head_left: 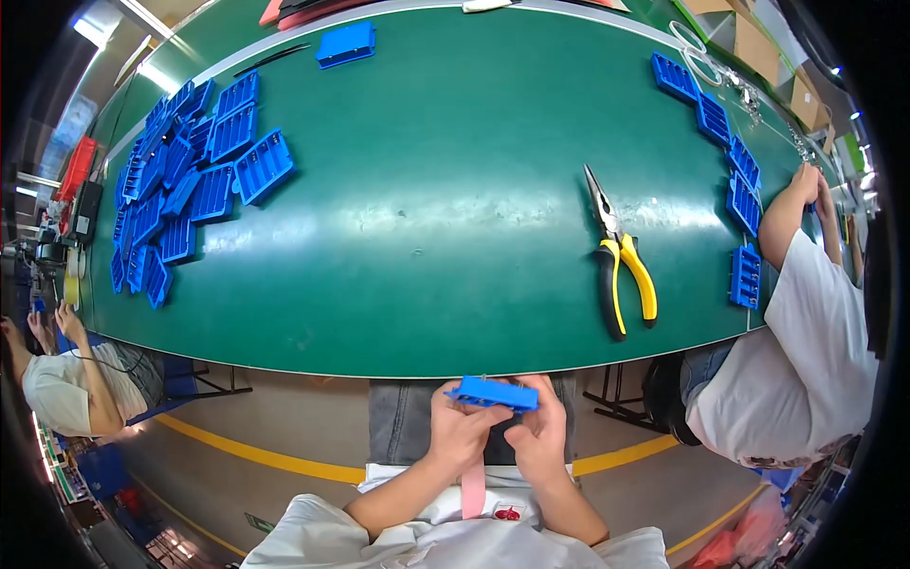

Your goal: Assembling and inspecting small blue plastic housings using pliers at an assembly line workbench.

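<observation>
Between my two hands, just off the table's near edge, is a blue plastic battery holder (495, 393), tilted so that one long side shows. Small metal bits stick up along its upper edge. My left hand (461, 423) grips its left end, the thumb laid along the near side. On the right end, my right hand (540, 431) has its fingers behind the holder and its thumb bent in front. Beyond my right hand, long-nose pliers (616, 251) with black and yellow handles lie on the green table (417, 294), jaws slightly apart and pointing away.
A heap of blue battery holders (180, 171) covers the table's left side. One more holder (346, 45) lies at the far edge beside black tweezers (272, 59). Several holders (730, 142) line the right side. A person (796, 332) sits at the right; another (90, 379) at the left.
</observation>
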Available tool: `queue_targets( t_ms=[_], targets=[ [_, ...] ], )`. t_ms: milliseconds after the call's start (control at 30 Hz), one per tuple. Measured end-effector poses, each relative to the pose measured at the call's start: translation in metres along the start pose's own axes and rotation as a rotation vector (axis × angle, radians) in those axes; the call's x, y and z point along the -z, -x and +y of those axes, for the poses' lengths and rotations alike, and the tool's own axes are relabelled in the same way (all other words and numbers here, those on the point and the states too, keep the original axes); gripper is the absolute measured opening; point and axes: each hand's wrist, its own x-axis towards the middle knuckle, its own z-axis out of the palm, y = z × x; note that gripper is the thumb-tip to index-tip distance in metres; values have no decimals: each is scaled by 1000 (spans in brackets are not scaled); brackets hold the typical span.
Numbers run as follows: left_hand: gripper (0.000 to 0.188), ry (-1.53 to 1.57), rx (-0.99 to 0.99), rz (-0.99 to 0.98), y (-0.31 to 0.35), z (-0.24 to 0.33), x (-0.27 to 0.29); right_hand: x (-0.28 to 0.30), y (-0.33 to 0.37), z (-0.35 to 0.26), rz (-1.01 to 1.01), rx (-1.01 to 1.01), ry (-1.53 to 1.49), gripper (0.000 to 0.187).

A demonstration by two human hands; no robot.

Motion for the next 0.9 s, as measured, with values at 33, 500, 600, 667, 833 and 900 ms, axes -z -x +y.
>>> queue_targets(
  t_ms=[33, 500, 600, 667, 833, 900],
  targets=[
    [21, -59, 61, 18, -3, 6, -2, 0, -2, 7, 4, -5, -2, 68],
    [54, -455, -259, -122, -16, 22, 24, -9, -23, 37, 40, 138, -119, 63],
    [44, -483, -406, -86, -21, 15, 21, -11, -19, 48, 47, 128, -182, 63],
    [32, -594, -550, 4, -24, 11, 20, -13, -18, 53, 55, 147, -187, 63],
    [26, -669, -512, 85, -21, 11, 13, -16, -16, 58, 175, 268, 29, 63],
    [29, -731, -521, 69, -18, 10, 21, -10, -13, 55, 98, 213, -1, 60]
  ],
)
